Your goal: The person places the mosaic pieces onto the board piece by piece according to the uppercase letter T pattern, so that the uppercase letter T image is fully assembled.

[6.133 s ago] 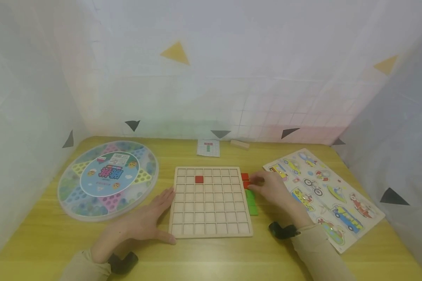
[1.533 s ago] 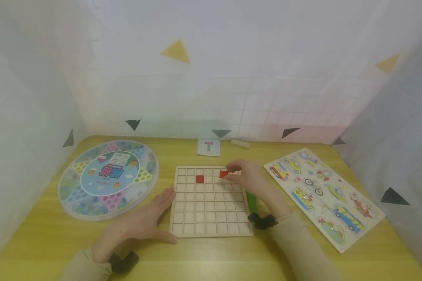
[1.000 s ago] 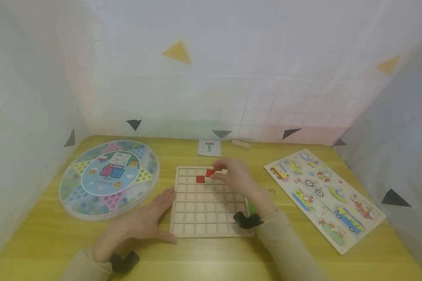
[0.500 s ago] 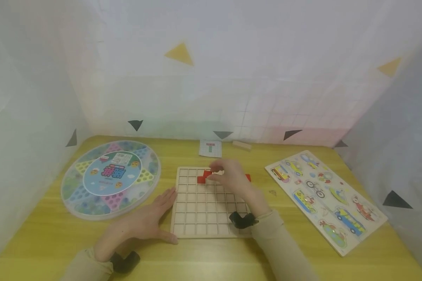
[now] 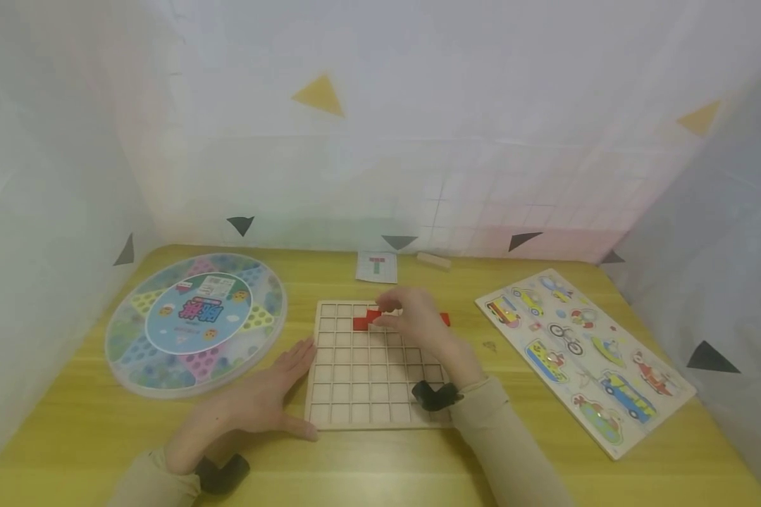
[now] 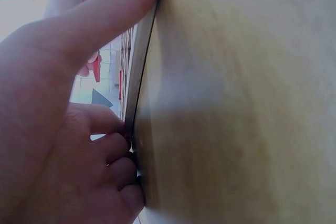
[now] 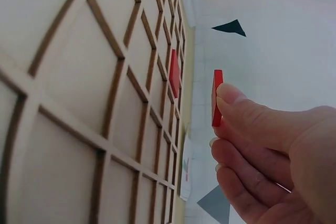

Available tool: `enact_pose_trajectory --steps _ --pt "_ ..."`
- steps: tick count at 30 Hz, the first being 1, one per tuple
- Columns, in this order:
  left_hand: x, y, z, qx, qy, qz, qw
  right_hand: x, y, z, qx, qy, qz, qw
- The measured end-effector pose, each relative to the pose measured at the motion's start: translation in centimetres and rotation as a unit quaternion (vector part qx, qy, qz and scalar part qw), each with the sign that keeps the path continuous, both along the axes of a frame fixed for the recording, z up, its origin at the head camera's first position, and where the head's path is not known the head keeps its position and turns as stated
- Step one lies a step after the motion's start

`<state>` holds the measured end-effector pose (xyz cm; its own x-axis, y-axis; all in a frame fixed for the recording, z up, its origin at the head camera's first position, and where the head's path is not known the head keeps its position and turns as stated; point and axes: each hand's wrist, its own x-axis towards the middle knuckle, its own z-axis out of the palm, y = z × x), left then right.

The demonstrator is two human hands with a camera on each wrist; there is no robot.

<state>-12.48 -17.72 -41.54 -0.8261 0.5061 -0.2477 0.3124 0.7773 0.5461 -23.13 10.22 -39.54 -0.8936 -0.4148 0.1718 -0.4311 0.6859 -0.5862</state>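
A wooden grid board [image 5: 342, 373] lies on the table in the head view. One red square tile [image 5: 359, 324] sits in a cell of its second row from the far edge. My right hand [image 5: 418, 327] pinches another red square tile [image 7: 217, 98] between thumb and fingers. In the right wrist view that tile is raised off the grid, on edge. From the head it overlaps the cell right of the placed tile. My left hand [image 5: 260, 398] rests at the board's left side, thumb and fingers stretched along the edge.
Another red tile [image 5: 445, 319] lies off the board's right edge. Behind the board are a card [image 5: 377, 267] with a red-and-green T pattern and a small wooden block [image 5: 433, 260]. A round game box [image 5: 196, 324] stands left, a picture puzzle board [image 5: 583, 359] right.
My right hand has gone from the tiles at the board's right side leftward over the grid, bringing a red tile beside the placed one. My left hand has stayed put.
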Motion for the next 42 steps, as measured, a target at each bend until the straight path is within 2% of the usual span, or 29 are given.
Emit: enact_pose_trajectory --steps 19,30,42 --pt "-0.1 0.0 -0.2 -0.004 0.002 -0.003 1.0 -0.7 0.5 -1.5 -0.008 -0.035 -0.009 0.9993" --pt "-0.1 0.0 -0.3 -0.001 -0.002 -0.004 1.0 -0.8 0.6 -1.8 -0.008 -0.034 -0.002 0.9994" --pt "-0.1 0.0 -0.2 -0.001 -0.003 -0.001 1.0 -0.9 0.6 -2.1 -0.02 -0.052 -0.003 0.9984"
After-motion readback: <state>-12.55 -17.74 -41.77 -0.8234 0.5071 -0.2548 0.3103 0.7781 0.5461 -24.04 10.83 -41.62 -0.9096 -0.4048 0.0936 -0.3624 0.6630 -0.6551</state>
